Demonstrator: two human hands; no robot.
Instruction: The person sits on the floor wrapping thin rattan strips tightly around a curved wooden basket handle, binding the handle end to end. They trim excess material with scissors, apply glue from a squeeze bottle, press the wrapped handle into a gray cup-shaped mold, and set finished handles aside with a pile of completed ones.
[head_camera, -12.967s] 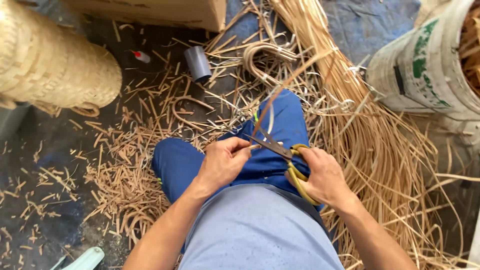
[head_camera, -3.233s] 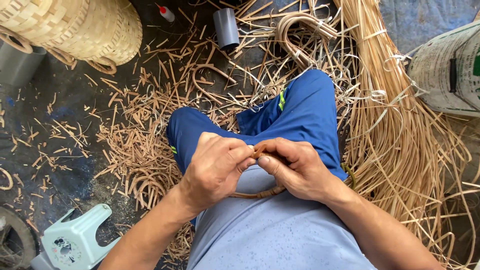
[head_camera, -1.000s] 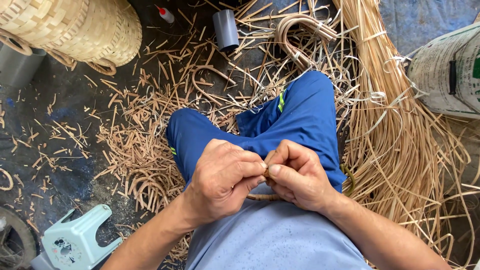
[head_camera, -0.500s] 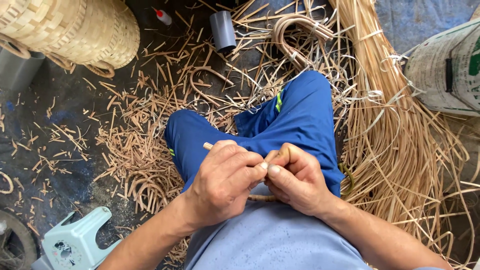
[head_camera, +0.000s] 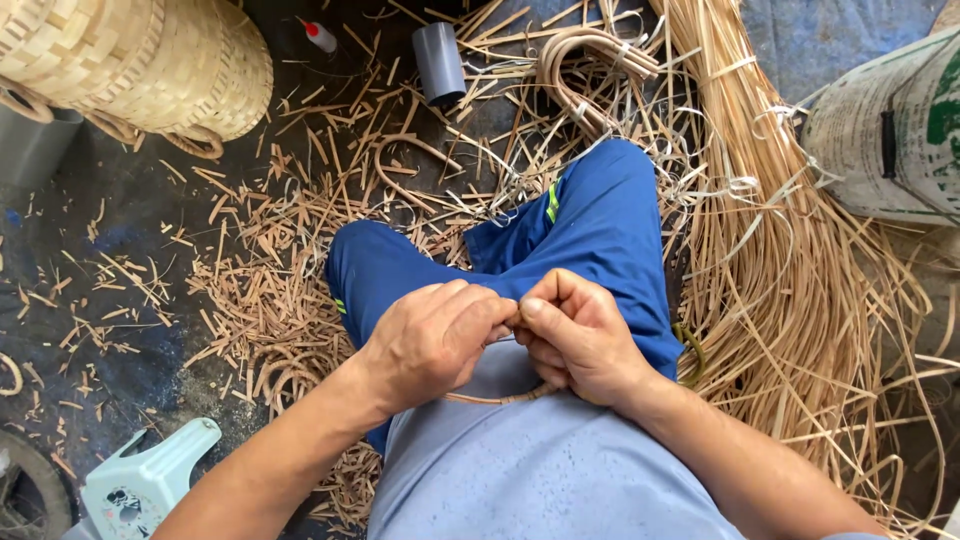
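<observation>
Now both hands, L (head_camera: 435, 340) & R (head_camera: 580, 335), pinching thin rattan strip (head_camera: 500, 398) over blue trousers (head_camera: 600, 230), fingertips touching

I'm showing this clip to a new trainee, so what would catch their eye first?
Both hands, left hand and right hand, meet over the lap, pinching a thin cane strip. To the right lies a big sheaf of long cane strands; a woven basket sits at top left.

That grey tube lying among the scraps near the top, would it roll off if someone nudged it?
Probably a little. The grey tube is round and lies on its side, so it could roll, but the cane offcuts strewn around it would likely stop it soon. It looks like stiff, hollow plastic, so probably light and unlikely to bend.
</observation>
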